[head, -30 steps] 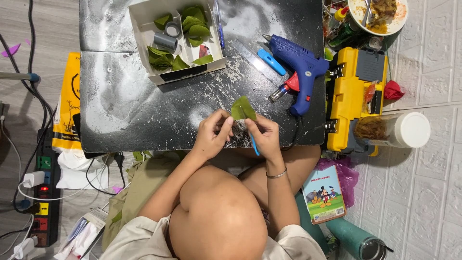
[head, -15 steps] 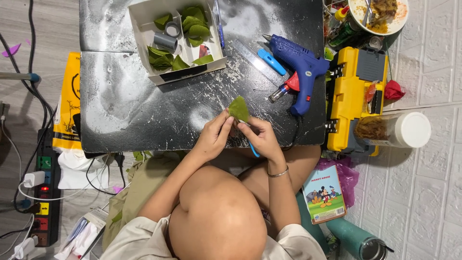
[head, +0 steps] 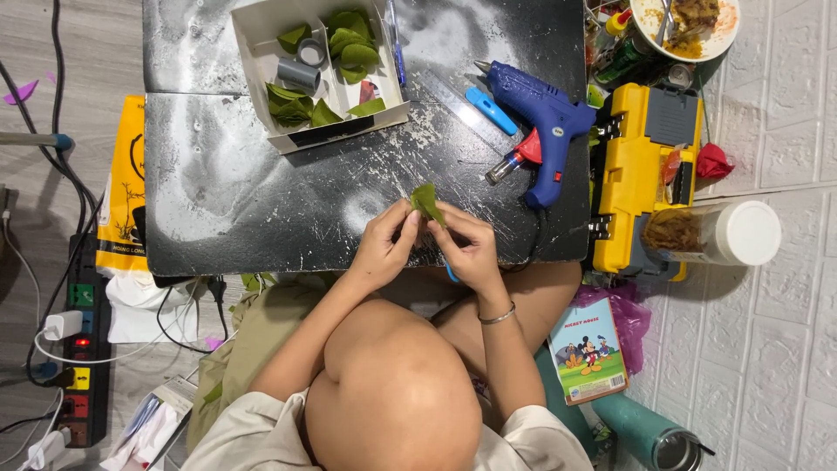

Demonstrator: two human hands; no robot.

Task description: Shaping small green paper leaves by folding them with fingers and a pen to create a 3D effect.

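Seen from above, a person sits at a low, dark, scuffed worktop (head: 261,201), head and shoulders filling the bottom of the view. Both hands meet at the near edge of the worktop around a small green leaf-shaped piece (head: 426,200). The left hand (head: 384,247) pinches its lower edge between thumb and fingertips; the right hand (head: 472,249) closes on it from the other side, and a slim blue tool (head: 451,272) — possibly a pen, mostly hidden — seems tucked under that palm. The piece stands tilted, lifted just off the surface. The step in hand looks like shaping or folding this one piece; the next move calls for a steady pinch so the fold holds. Well beyond the hands sits a white cardboard box (head: 261,35) holding more green pieces and a grey roll of tape (head: 299,74). To the right lie a blue glue gun (head: 540,122) and a clear ruler (head: 458,106) — and, off the worktop, a yellow toolbox (head: 645,174).
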